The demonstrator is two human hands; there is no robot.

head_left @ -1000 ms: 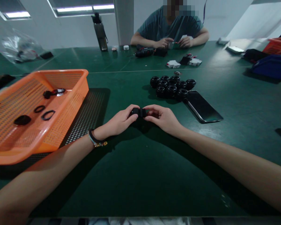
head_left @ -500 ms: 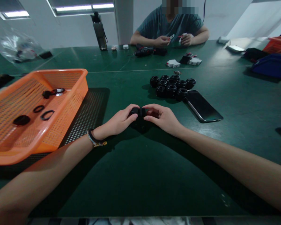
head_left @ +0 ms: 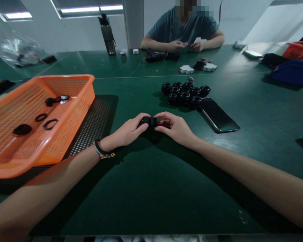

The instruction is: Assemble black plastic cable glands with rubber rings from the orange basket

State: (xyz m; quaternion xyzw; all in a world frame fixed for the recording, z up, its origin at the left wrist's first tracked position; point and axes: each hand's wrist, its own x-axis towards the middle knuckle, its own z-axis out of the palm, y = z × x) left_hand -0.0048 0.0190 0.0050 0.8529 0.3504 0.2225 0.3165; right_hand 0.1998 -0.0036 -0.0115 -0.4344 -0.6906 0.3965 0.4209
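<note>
Black, the small part (head_left: 151,121) sits between my hands over the green bench (head_left: 151,188). The fingers of my left hand (head_left: 128,131) are clamped on one end; those of my right hand (head_left: 178,127) pinch the other, thumb below. Beyond my right hand, glossy black rounded pieces (head_left: 184,97) stand clustered, with a dark phone (head_left: 219,116) lying just beside them. Off to my left is an orange basket (head_left: 75,126), a dark lump (head_left: 22,129) and two rings inside. Across from me, a person in a teal shirt (head_left: 164,28) holds something small in both hands.
</note>
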